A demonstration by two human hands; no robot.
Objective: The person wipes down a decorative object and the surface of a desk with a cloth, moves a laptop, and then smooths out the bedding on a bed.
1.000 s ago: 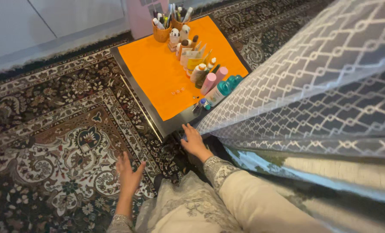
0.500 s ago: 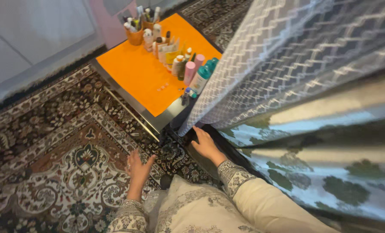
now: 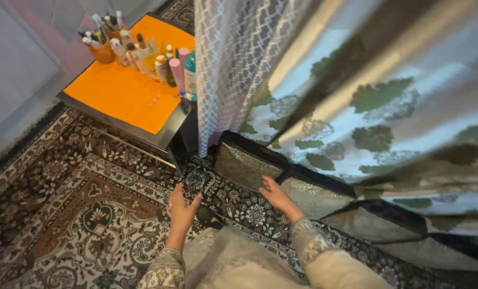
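My left hand [image 3: 181, 210] hovers open over the patterned carpet [image 3: 73, 203], fingers spread, holding nothing. My right hand [image 3: 276, 195] reaches forward with fingers apart and rests on the edge of a gold-and-black floor cushion [image 3: 244, 163] that lies against the wall under the curtains. A white lattice curtain [image 3: 228, 64] and a pale curtain with green leaf prints [image 3: 378, 107] hang over the cushion. Both my sleeves are pale and embroidered.
A low table with an orange top [image 3: 121, 93] stands at the upper left, carrying a cup of brushes [image 3: 102, 49] and several bottles [image 3: 177, 69]. More cushions [image 3: 367, 219] run along the right. A pale floor strip [image 3: 14, 80] borders the carpet.
The view has swung right, so the table moved to the upper left. My right hand has gone from beside the table to the cushion under the curtains. My left hand stays open over the carpet.
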